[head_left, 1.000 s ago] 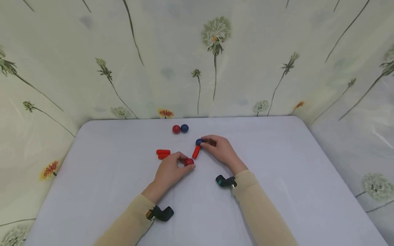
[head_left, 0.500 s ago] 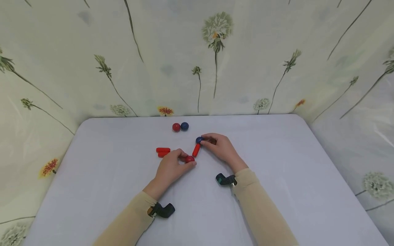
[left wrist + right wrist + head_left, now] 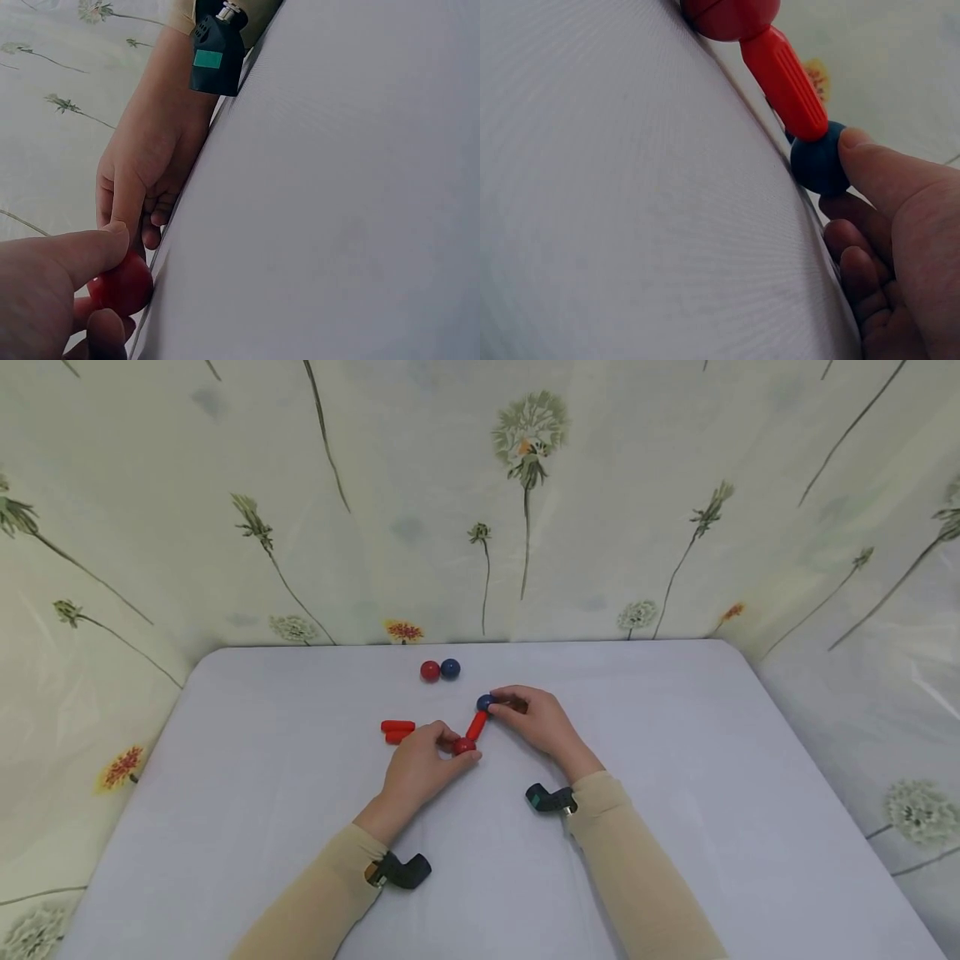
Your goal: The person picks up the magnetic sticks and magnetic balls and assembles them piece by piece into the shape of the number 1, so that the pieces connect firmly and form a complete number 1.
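Observation:
A red ball (image 3: 465, 746) is pinched between the thumb and fingers of my left hand (image 3: 420, 768). My right hand (image 3: 536, 722) pinches a blue ball (image 3: 486, 702). Between the two balls runs a red rod (image 3: 477, 726), slanting, with one end on each ball. In the right wrist view the rod (image 3: 786, 84) touches both the blue ball (image 3: 819, 161) and the red ball (image 3: 733, 13). The left wrist view shows the red ball (image 3: 124, 285) under my left thumb; the rod is hidden there.
Two more red rods (image 3: 397, 726) lie side by side left of my left hand, partly behind it. Farther back, a second red ball (image 3: 430, 671) and a second blue ball (image 3: 450, 668) sit together. A patterned cloth hangs behind the white table (image 3: 300, 693).
My left hand has moved slightly right and away from me with its red ball, which now meets the rod's near end. My right hand has stayed on the blue ball.

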The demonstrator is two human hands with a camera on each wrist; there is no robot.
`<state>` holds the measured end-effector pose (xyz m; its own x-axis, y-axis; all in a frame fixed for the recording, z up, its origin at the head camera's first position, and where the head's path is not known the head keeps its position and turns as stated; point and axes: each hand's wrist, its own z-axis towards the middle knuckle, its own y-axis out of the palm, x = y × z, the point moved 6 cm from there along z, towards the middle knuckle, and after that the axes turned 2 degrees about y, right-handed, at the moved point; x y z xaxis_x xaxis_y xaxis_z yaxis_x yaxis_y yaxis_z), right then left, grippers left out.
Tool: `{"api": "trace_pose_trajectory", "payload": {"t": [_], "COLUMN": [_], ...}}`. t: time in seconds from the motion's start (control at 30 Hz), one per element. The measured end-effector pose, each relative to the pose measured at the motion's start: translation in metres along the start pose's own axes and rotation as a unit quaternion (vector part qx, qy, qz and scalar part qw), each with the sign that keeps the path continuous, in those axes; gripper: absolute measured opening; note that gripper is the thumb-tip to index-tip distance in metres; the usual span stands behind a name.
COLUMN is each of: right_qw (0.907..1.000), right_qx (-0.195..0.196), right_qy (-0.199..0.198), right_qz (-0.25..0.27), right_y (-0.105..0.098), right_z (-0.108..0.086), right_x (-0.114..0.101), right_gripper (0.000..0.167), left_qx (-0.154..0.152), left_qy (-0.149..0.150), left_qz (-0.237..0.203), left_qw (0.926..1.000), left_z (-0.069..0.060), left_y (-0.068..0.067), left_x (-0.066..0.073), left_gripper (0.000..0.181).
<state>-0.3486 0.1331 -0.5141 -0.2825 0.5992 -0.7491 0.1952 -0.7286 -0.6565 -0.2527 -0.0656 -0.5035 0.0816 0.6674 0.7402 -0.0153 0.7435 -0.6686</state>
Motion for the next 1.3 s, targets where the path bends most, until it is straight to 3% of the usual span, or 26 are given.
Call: {"api": "trace_pose_trajectory", "payload": {"t": [1.3], "right_qw": [1.0000], "right_qx": [0.002], "right_qy": [-0.004], "right_qz": [0.000], "right_y": [-0.0001], "right_z": [0.0002], "right_x": [-0.0005], "right_gripper": [0.041], "left_qx": [-0.011], "left_qy": [0.007], "left_qz": [0.020], "left_qw": [0.9997], "left_z": [-0.0017], "left_y": [0.0024], "left_x": [-0.0017], "left_gripper": [0.042]}}
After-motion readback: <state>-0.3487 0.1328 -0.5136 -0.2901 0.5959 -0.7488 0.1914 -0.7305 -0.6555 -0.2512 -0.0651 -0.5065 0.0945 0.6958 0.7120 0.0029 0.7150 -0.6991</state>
